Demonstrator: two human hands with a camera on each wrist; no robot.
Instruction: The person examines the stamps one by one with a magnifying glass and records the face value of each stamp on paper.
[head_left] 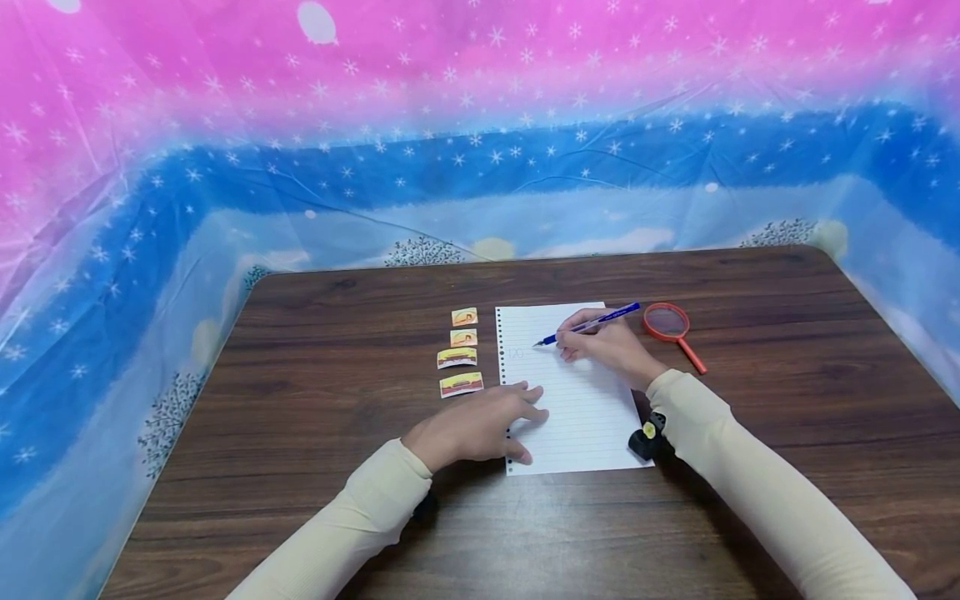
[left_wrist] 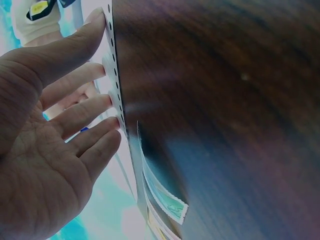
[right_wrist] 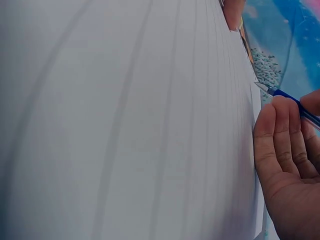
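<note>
A sheet of lined, hole-punched paper (head_left: 577,425) lies on the wooden table, with faint writing that looks like "120" near its upper left. My right hand (head_left: 607,343) pinches a blue pen (head_left: 618,313), its tip at the paper just right of that writing. In the right wrist view the pen (right_wrist: 287,96) slants past the curled fingers. My left hand (head_left: 480,421) rests on the paper's left edge with fingers spread and fairly straight. Beyond that hand, in the left wrist view, a curved stamp-like slip (left_wrist: 165,190) lies beside the paper (left_wrist: 122,170).
Several small printed slips stand in a column left of the paper, the lowest a yellow-and-red slip (head_left: 461,385). A red magnifying glass (head_left: 666,322) lies to the right of the paper. A patterned cloth (head_left: 450,167) hangs behind the wooden table (head_left: 337,350).
</note>
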